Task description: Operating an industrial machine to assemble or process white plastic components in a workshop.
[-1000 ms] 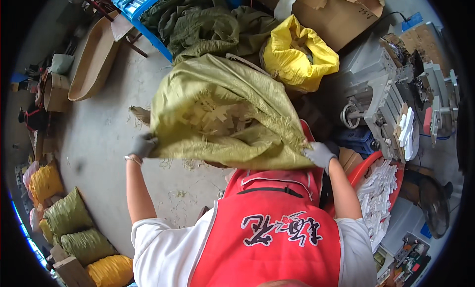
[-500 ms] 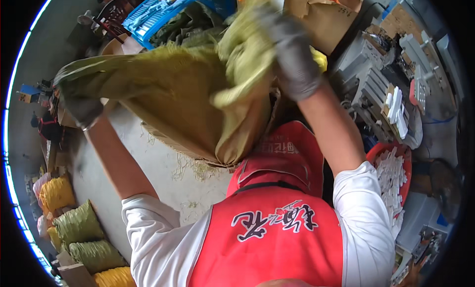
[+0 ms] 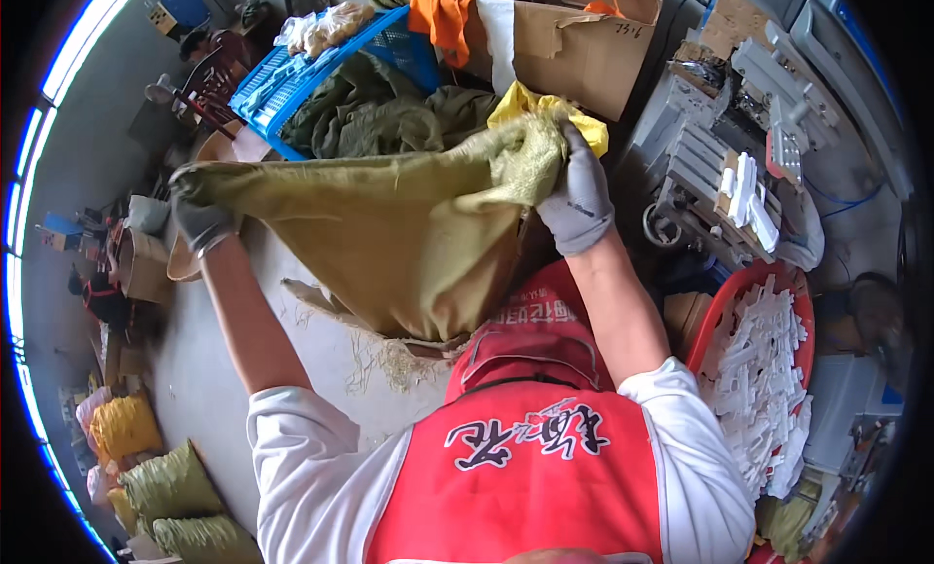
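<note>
Stretched between my two grey-gloved hands is an olive-green woven sack point(image 3: 389, 238), its upper edge pulled nearly straight and its body hanging in folds. My left hand point(image 3: 201, 212) is closed around the left end of that edge. At the other end my right hand point(image 3: 582, 194) grips a bunched, frayed corner. The sack's lower part hangs down in front of my red apron point(image 3: 525, 467), near loose fibres point(image 3: 389, 364) on the floor. What lies directly behind the sack is hidden.
Beyond the sack, a blue plastic basket point(image 3: 268, 87) lies by dark green cloth point(image 3: 365, 107), with a yellow bag point(image 3: 555, 111) and cardboard box point(image 3: 574, 58) beside it. Machinery point(image 3: 725, 165) and a red tub of white parts point(image 3: 808, 321) stand right. Filled sacks point(image 3: 175, 481) sit lower left.
My right hand has come down and nearer from its raised, blurred position. My left hand has shifted slightly right. The sack's upper edge is now more stretched out, and the yellow bag shows more.
</note>
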Demonstrator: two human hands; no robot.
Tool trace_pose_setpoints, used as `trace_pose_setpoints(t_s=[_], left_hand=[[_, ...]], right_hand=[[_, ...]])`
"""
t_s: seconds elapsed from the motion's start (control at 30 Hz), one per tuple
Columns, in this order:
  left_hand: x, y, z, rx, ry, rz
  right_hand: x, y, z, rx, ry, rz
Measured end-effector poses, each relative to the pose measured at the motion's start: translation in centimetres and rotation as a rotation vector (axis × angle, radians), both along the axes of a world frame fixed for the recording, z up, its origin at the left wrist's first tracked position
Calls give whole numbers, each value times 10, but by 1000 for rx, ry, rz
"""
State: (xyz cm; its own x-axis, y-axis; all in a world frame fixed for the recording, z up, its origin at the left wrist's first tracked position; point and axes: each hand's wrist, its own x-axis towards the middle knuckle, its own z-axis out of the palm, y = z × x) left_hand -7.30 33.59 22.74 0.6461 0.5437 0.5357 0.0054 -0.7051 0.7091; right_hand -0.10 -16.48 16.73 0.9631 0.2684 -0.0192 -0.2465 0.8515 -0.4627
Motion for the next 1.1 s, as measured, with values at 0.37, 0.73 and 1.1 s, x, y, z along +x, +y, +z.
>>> trace_pose_setpoints(t_s=[0.37,0.73,1.1], left_hand=[[-111,65,-162,-1380,-46,-450],[-121,-101,-92,49,281,168],[-68,-181,-216,494,791,-169]], right_hand=[[-74,-241,-219,-1358,28,79],[-62,-18,-52,-1613,-1077,-24],[6,53,-188,-1819,-538,475]])
